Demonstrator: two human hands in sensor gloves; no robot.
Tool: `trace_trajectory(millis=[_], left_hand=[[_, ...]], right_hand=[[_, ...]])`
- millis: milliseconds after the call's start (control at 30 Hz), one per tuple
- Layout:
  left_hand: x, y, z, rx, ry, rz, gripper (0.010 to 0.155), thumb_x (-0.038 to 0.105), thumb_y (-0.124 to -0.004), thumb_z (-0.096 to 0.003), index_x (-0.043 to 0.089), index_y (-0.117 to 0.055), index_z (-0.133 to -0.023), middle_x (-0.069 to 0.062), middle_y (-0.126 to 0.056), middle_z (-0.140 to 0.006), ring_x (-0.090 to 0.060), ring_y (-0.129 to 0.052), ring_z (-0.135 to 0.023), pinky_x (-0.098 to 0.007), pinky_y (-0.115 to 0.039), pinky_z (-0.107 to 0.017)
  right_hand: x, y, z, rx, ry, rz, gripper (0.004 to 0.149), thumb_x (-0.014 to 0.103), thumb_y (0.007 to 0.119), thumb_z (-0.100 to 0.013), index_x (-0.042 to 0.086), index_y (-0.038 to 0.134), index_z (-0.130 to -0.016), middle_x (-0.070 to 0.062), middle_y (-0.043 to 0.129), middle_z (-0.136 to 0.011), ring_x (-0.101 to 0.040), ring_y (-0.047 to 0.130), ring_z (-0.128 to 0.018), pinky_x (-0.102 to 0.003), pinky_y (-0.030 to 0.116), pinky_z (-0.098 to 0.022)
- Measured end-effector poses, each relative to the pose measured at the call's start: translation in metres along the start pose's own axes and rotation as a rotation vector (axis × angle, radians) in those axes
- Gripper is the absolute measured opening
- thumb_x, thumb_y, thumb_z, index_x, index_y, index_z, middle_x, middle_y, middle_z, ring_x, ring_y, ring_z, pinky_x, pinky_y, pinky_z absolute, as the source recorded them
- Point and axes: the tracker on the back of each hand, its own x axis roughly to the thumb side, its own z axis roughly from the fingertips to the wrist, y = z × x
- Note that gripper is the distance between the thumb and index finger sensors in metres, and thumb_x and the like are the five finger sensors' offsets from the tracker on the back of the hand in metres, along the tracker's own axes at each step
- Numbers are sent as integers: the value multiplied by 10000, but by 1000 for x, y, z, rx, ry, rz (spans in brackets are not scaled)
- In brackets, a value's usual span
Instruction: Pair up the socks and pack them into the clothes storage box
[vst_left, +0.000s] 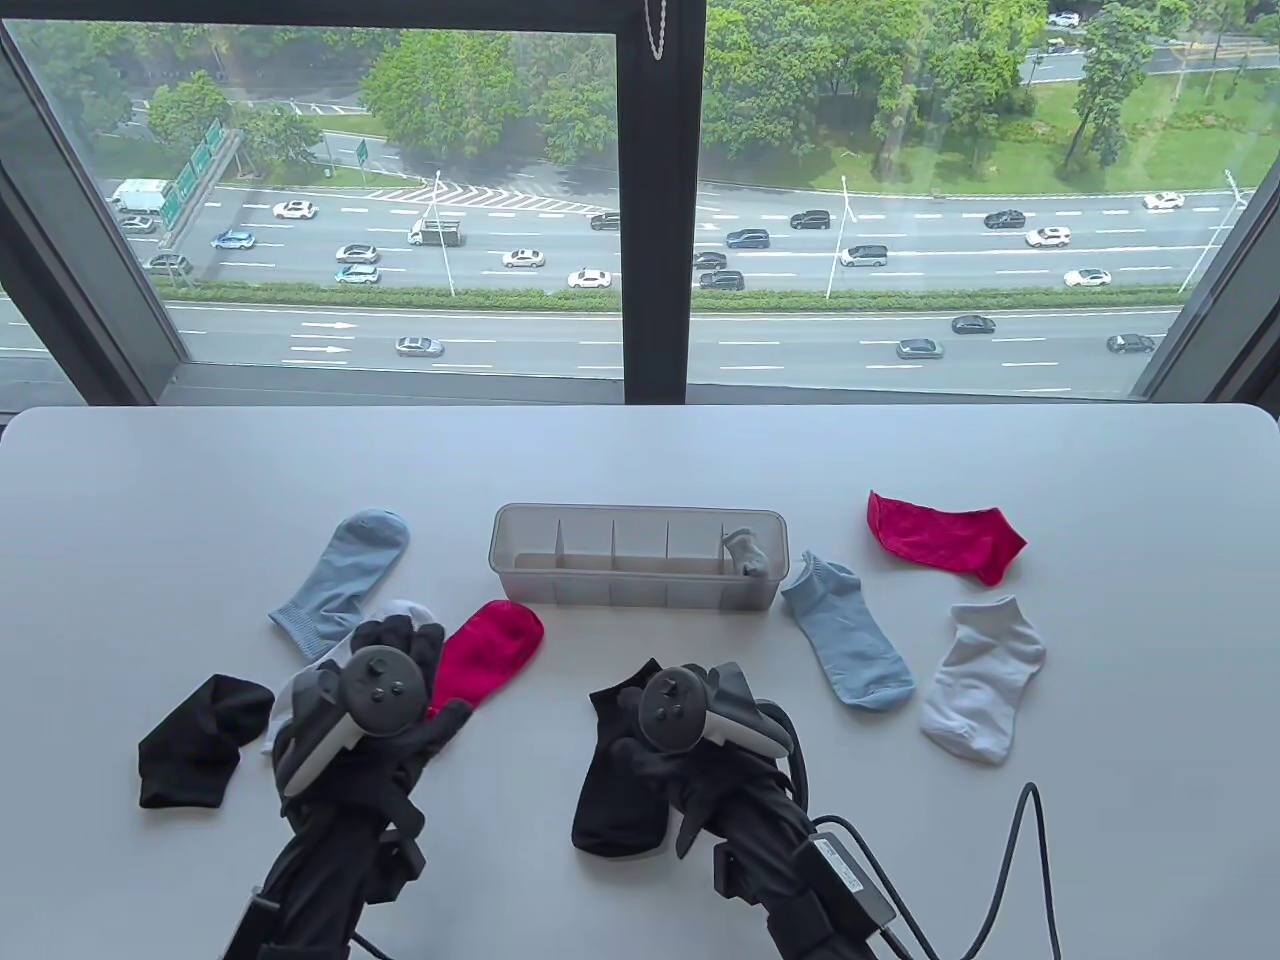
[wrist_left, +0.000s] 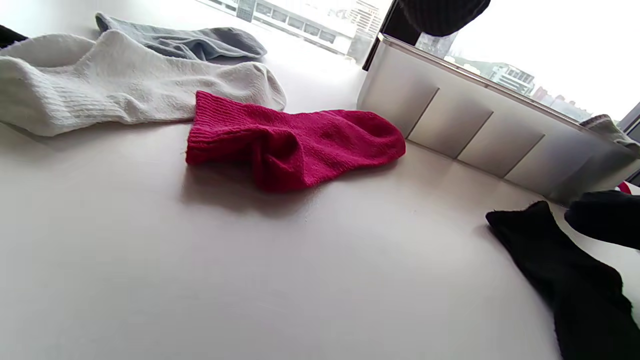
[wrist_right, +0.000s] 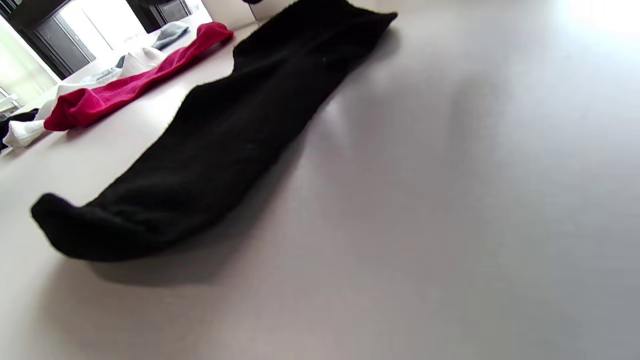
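Observation:
A black sock (vst_left: 615, 810) (wrist_right: 225, 140) lies flat on the table, and my right hand (vst_left: 650, 765) hovers over its cuff end; the tracker hides the fingers. In the left wrist view a right fingertip (wrist_left: 605, 220) sits just apart from this sock (wrist_left: 575, 285). My left hand (vst_left: 400, 640) reaches with straight fingers over a white sock (vst_left: 405, 608) (wrist_left: 100, 85), beside a red sock (vst_left: 490, 645) (wrist_left: 295, 145), and holds nothing. The clear storage box (vst_left: 640, 590) (wrist_left: 450, 120) stands beyond, with a grey sock (vst_left: 748, 552) in its rightmost compartment.
A second black sock (vst_left: 200, 740) lies at the far left, with a light blue sock (vst_left: 345, 580) behind my left hand. Right of the box lie a light blue sock (vst_left: 850, 645), a white sock (vst_left: 985, 680) and a red sock (vst_left: 945, 540). A cable (vst_left: 1040, 860) trails at the front right.

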Motion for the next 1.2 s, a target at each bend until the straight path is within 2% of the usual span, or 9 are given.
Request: trace_trajectory(millis=[133,267,400,467,600,700,900,1000,1200], left_hand=[[-74,17,0,30,276,56,760,434,-644,-588,261,-135,-1125,-59,9,-1196,-351,66,-1120,-673,-28,-748],[-127,-1,-2,-54,551,142,768,418,-636,-597,220,-105,-1117,-125,-6,-1189,-416,26,-1110,-696,-83,-747],[-146,-22,-8,-133,658,96,725,343,-642,-603,203,-154,-1120,-149,-147,-1200,-428,-192,-1126,-684,-320,-781],[-143,-21,-9,-58,668,52,644,315,-663,-600,210,-306,-1126,-140,-190,-1188,-424,-253,-1090,-687,-370,-763],[-137,-11,-5,158,707,-40,396,232,-658,-592,163,-655,-982,-170,-659,-1031,-417,-713,-868,-596,-702,-605],[-117,13,2,305,596,51,390,227,-652,-592,139,-668,-972,-177,-866,-835,-358,-934,-636,-506,-841,-430],[-45,48,23,450,138,301,384,230,-677,-581,98,-709,-941,-166,-933,-743,-319,-996,-535,-460,-889,-345],[10,26,20,326,-74,475,381,232,-695,-577,84,-726,-926,-160,-965,-717,-313,-1031,-510,-450,-912,-328],[97,-31,19,20,-258,708,419,211,-617,-594,53,-603,-982,-237,-934,-775,-380,-1049,-583,-493,-929,-379]], right_hand=[[-8,-14,8,-99,23,27,685,480,481,-621,156,219,-1165,-242,62,-1203,-471,-54,-1021,-730,125,-686],[-12,-16,9,-95,43,56,686,477,488,-624,149,221,-1165,-252,57,-1197,-478,-59,-1012,-732,132,-684],[-13,-17,11,-75,54,50,686,471,499,-628,146,222,-1164,-258,55,-1195,-482,-64,-1007,-733,136,-686],[-14,-17,11,-76,56,51,683,469,502,-629,143,229,-1164,-260,54,-1193,-484,-64,-1005,-732,140,-688],[-13,-16,11,-67,58,49,683,464,506,-631,137,234,-1165,-259,40,-1188,-486,-69,-1000,-728,148,-694],[-9,-18,11,-78,47,53,683,463,511,-632,139,229,-1163,-259,31,-1185,-488,-72,-998,-727,150,-696],[16,-29,16,-128,-52,-48,746,476,573,-623,136,180,-1158,-286,32,-1178,-532,-29,-1004,-735,181,-702],[39,-31,20,-128,-151,-160,788,483,627,-605,137,184,-1157,-280,148,-1204,-545,88,-1046,-738,227,-716],[67,-23,25,-123,-295,-286,945,514,720,-544,36,158,-1135,-300,324,-1177,-541,317,-1077,-727,353,-737]])
